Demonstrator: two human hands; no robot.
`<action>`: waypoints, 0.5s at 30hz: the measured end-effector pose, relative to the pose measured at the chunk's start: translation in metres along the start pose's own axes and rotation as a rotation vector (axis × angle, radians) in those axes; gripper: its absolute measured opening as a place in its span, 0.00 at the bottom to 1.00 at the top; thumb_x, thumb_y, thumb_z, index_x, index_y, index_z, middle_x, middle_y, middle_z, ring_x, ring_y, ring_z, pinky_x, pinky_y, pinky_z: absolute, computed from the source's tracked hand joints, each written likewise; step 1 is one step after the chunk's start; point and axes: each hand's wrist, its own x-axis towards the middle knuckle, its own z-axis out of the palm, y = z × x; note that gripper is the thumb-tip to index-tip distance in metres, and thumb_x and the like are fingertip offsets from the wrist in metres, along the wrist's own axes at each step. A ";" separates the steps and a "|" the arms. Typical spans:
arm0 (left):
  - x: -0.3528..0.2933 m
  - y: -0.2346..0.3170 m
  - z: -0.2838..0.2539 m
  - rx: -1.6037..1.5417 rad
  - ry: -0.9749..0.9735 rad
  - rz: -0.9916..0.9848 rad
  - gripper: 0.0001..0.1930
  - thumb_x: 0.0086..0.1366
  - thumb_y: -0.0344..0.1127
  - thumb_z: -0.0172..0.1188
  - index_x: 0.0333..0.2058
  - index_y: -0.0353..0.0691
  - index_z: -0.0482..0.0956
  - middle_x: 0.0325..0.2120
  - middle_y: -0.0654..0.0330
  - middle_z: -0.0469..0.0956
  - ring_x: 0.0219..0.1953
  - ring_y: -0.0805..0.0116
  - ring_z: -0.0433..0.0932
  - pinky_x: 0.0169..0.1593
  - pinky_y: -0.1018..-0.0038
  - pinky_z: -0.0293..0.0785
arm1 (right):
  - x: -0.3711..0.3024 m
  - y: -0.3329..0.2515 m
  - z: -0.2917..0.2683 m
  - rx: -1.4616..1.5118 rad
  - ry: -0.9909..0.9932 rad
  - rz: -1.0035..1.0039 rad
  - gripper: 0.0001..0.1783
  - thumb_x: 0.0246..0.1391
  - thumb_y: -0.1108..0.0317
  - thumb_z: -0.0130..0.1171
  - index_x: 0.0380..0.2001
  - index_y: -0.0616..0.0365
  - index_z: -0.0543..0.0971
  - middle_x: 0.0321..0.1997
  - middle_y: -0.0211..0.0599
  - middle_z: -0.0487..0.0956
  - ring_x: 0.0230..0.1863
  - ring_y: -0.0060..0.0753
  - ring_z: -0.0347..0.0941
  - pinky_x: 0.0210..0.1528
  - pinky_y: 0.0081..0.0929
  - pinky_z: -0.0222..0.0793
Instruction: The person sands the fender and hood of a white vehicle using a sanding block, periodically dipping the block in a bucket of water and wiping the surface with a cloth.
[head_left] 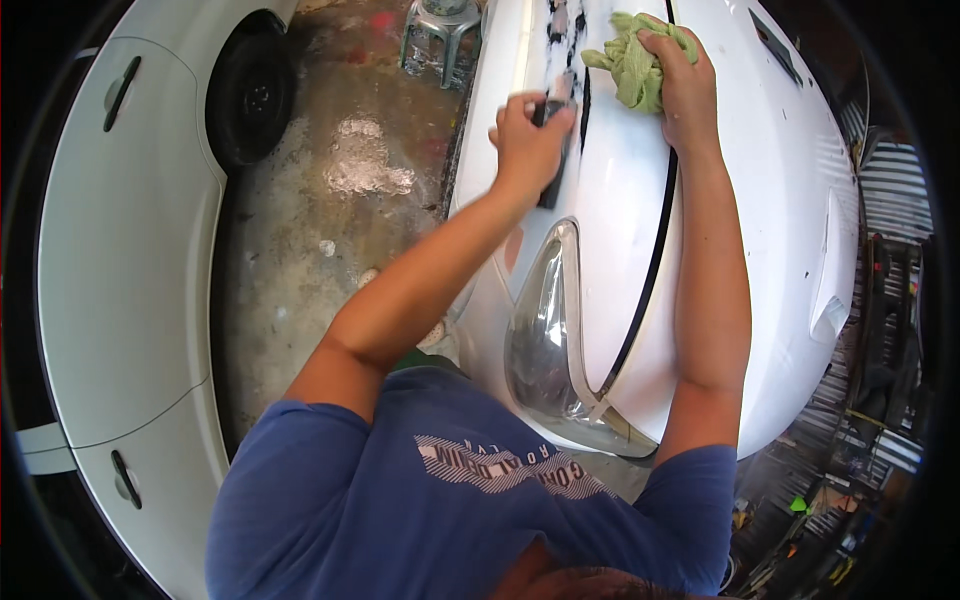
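My left hand (527, 148) grips a long black sanding block (549, 190) against the fender of a white car (625, 190). Around the block the paint is patchy, with grey, dark and pinkish spots (560, 85) running toward the far end. To the right, my right hand (690, 95) clutches a crumpled light green cloth (635, 68) on the white bodywork, just beyond a dark panel gap (660, 260). Fingers of the right hand are partly hidden by the cloth. A clear headlight (545, 340) lies nearer to me, below the block.
Another pale car (140, 260) with a black wheel (252, 95) stands on the left. Between the cars is a wet, stained concrete floor (300, 270). A small plastic stool (443, 35) stands at the far end. Mixed clutter (820, 510) lies at the lower right.
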 end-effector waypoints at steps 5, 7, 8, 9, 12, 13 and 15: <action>0.017 0.006 0.008 -0.053 0.030 0.052 0.26 0.59 0.46 0.71 0.52 0.40 0.76 0.45 0.52 0.75 0.44 0.61 0.73 0.49 0.66 0.70 | 0.001 -0.001 -0.001 0.068 -0.004 0.039 0.13 0.58 0.65 0.62 0.42 0.62 0.79 0.38 0.35 0.82 0.37 0.27 0.79 0.41 0.25 0.75; 0.025 0.010 0.009 -0.024 0.048 0.053 0.26 0.61 0.45 0.72 0.52 0.37 0.77 0.44 0.52 0.77 0.41 0.65 0.77 0.44 0.69 0.76 | 0.001 0.000 0.000 0.130 0.025 0.068 0.13 0.58 0.66 0.61 0.43 0.62 0.79 0.38 0.35 0.82 0.37 0.27 0.80 0.41 0.25 0.75; 0.028 0.012 0.010 -0.011 0.051 0.052 0.26 0.61 0.45 0.72 0.51 0.35 0.77 0.43 0.52 0.78 0.39 0.67 0.80 0.41 0.70 0.79 | 0.004 0.002 -0.002 0.145 -0.011 0.065 0.13 0.59 0.66 0.61 0.43 0.62 0.79 0.38 0.35 0.82 0.37 0.27 0.80 0.40 0.25 0.76; 0.013 0.003 0.007 0.014 0.021 0.105 0.23 0.61 0.46 0.70 0.51 0.40 0.78 0.45 0.52 0.76 0.45 0.61 0.73 0.50 0.66 0.70 | 0.005 0.007 -0.007 0.160 -0.038 0.067 0.12 0.59 0.66 0.60 0.43 0.62 0.79 0.38 0.35 0.82 0.37 0.27 0.80 0.40 0.26 0.76; -0.012 -0.008 0.003 0.059 -0.003 0.147 0.20 0.62 0.48 0.67 0.49 0.45 0.80 0.45 0.53 0.74 0.50 0.55 0.67 0.60 0.63 0.60 | 0.006 0.013 -0.011 0.118 -0.091 0.032 0.12 0.60 0.65 0.60 0.42 0.61 0.79 0.38 0.35 0.82 0.36 0.28 0.80 0.39 0.27 0.76; -0.001 -0.006 0.005 0.064 0.000 0.194 0.20 0.62 0.48 0.67 0.49 0.45 0.80 0.45 0.53 0.75 0.50 0.55 0.68 0.60 0.63 0.60 | 0.008 0.013 -0.013 0.117 -0.091 0.034 0.12 0.60 0.65 0.60 0.42 0.61 0.79 0.38 0.35 0.82 0.36 0.28 0.80 0.39 0.27 0.76; 0.030 0.013 0.007 0.089 0.048 0.236 0.21 0.62 0.49 0.67 0.48 0.43 0.81 0.46 0.51 0.75 0.50 0.53 0.68 0.60 0.63 0.61 | 0.007 0.007 -0.005 0.155 -0.070 0.093 0.12 0.59 0.65 0.60 0.42 0.61 0.78 0.38 0.35 0.82 0.37 0.28 0.80 0.40 0.27 0.76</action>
